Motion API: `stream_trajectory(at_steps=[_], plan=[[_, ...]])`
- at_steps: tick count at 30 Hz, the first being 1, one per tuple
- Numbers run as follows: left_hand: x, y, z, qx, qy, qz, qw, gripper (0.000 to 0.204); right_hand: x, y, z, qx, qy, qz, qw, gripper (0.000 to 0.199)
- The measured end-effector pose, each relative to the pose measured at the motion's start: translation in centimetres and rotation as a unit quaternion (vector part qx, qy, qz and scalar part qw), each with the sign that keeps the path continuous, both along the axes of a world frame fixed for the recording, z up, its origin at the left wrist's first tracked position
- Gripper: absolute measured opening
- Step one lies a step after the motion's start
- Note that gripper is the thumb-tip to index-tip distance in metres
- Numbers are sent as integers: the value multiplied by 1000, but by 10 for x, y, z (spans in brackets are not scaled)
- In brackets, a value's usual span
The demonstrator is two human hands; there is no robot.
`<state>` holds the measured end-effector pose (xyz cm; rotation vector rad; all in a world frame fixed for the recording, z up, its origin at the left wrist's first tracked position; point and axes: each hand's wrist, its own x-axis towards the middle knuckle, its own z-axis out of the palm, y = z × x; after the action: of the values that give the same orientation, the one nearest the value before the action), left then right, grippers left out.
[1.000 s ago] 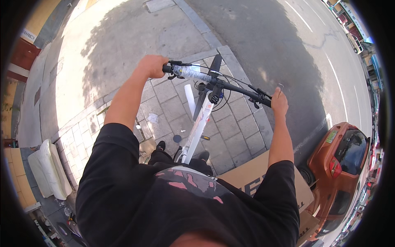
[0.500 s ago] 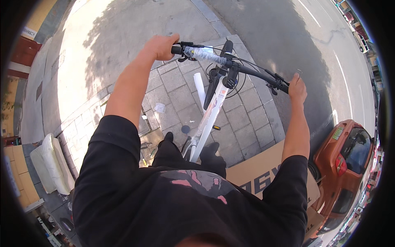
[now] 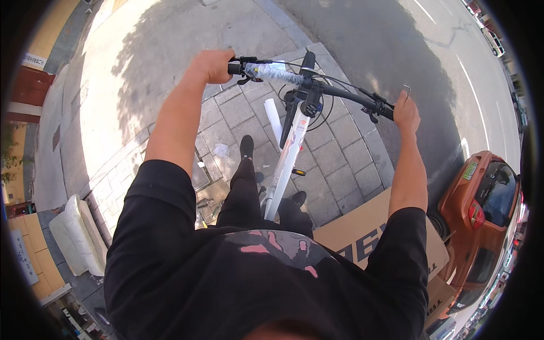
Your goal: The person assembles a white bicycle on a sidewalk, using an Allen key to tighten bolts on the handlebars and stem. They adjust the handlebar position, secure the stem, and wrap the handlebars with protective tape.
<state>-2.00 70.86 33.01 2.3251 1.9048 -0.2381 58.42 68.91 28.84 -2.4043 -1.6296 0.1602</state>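
Note:
A white-framed bicycle [image 3: 288, 156] stands between my legs, its black handlebar [image 3: 348, 96] spanning in front of me. My left hand [image 3: 216, 66] is closed round the left handlebar grip, beside the brake lever [image 3: 244, 80]. Clear plastic wrap [image 3: 272, 73] covers the bar inward from there. Closed on the right grip is my right hand [image 3: 407, 116]; a thin bent metal piece [image 3: 407, 89], resembling a hex key, sticks up by its fingers. Black cables [image 3: 340, 81] loop ahead of the stem [image 3: 311, 102]. A white strip [image 3: 273, 118] lies left of the front fork.
Paving slabs [image 3: 334, 153] lie underfoot, with a kerb and road to the right. A large cardboard box [image 3: 357, 221] rests at my right, near an orange car [image 3: 473, 209]. Tools [image 3: 204, 205] and a plastic scrap [image 3: 221, 150] are on the ground left. A pale padded object [image 3: 79, 235] stands far left.
My left foot has stepped forward beside the bicycle. The handlebar and both hands have shifted slightly left and away in the view. Both hands keep their hold.

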Motion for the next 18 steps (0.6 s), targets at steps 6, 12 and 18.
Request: stream_trajectory(at_steps=[6, 12, 18], plan=[[-1, 3, -2, -14, -3, 2, 1000, 36, -1, 0, 0, -10, -4, -1, 1000, 70], [-5, 5, -5, -11, -18, -4, 1000, 36, -5, -3, 4, -8, -6, -4, 1000, 71], [-20, 14, -22, 28, -37, -21, 999, 38, 7, 9, -17, 8, -18, 8, 1000, 71]])
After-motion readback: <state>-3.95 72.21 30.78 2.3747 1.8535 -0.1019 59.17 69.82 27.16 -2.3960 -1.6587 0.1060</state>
